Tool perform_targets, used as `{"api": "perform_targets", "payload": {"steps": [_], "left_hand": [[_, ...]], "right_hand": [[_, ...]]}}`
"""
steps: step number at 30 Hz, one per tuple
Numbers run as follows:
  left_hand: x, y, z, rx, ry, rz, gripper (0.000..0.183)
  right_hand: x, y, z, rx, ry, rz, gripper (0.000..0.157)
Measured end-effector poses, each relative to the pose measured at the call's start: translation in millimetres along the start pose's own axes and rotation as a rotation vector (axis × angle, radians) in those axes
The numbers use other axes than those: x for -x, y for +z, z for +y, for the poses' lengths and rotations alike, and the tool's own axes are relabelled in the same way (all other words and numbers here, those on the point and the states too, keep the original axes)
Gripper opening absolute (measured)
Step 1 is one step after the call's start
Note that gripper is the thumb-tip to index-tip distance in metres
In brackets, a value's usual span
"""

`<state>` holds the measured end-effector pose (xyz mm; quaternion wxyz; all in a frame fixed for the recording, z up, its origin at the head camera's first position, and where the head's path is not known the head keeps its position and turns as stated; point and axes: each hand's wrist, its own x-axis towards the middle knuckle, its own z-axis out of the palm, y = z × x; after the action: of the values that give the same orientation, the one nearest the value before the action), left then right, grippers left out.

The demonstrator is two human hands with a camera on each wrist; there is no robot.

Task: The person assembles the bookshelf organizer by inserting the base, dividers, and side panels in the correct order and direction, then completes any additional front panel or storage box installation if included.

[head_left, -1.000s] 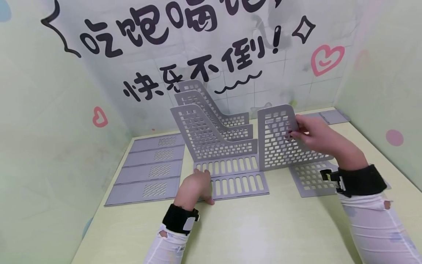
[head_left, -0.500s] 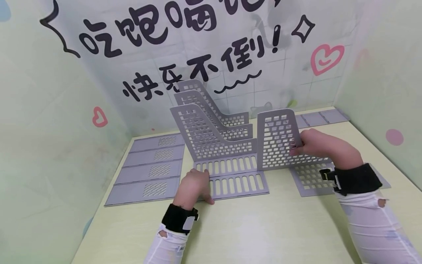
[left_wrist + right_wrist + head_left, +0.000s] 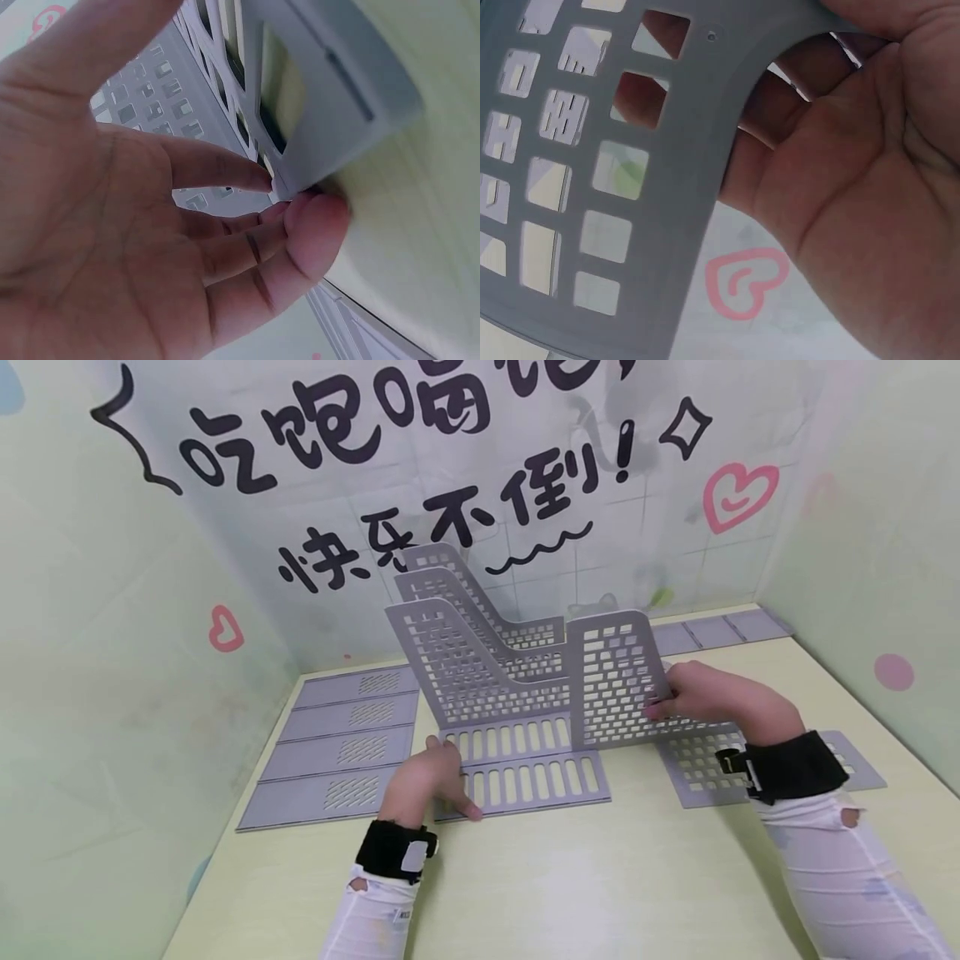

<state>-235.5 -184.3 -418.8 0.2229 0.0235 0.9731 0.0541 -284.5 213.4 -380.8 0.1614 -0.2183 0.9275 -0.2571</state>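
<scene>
In the head view, a grey slotted base panel [image 3: 534, 782] lies on the table, with several upright perforated side panels [image 3: 491, 681] standing along its rear. My left hand [image 3: 429, 777] grips its left end; the left wrist view has curled fingertips [image 3: 319, 225] against the panel's edge. Upright in my right hand [image 3: 708, 697] is another perforated side panel [image 3: 615, 681], pinched at its sloping edge. Its tall end faces left, and its lower left corner is close to the base's seam. In the right wrist view, fingers [image 3: 640, 101] show through the held panel's holes [image 3: 682, 150].
Flat grey panels [image 3: 300, 797] with hatched cutouts lie in a row at left. A flat perforated panel [image 3: 843, 760] lies partly under the right wrist. Further plain grey panels [image 3: 722, 632] lie at the back right, near the wall. Printed walls enclose the table [image 3: 600, 877].
My right hand has slid lower along the side panel's sloping edge and shifted left with it. The panel's tall end now overlaps the standing panels' right ends. My left hand has edged slightly left.
</scene>
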Motion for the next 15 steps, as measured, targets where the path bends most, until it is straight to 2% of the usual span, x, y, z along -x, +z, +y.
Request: {"api": "perform_targets", "payload": {"steps": [11,15], "left_hand": [[0.6,-0.5,0.0,0.003,-0.016,-0.009,0.14],[0.0,-0.4,0.9,-0.003,-0.016,-0.004,0.139]], "right_hand": [[-6,10.1,-13,-0.029,-0.031,0.006,0.026],[-11,17.6,-22,-0.008,-0.054,0.023,0.029]]}}
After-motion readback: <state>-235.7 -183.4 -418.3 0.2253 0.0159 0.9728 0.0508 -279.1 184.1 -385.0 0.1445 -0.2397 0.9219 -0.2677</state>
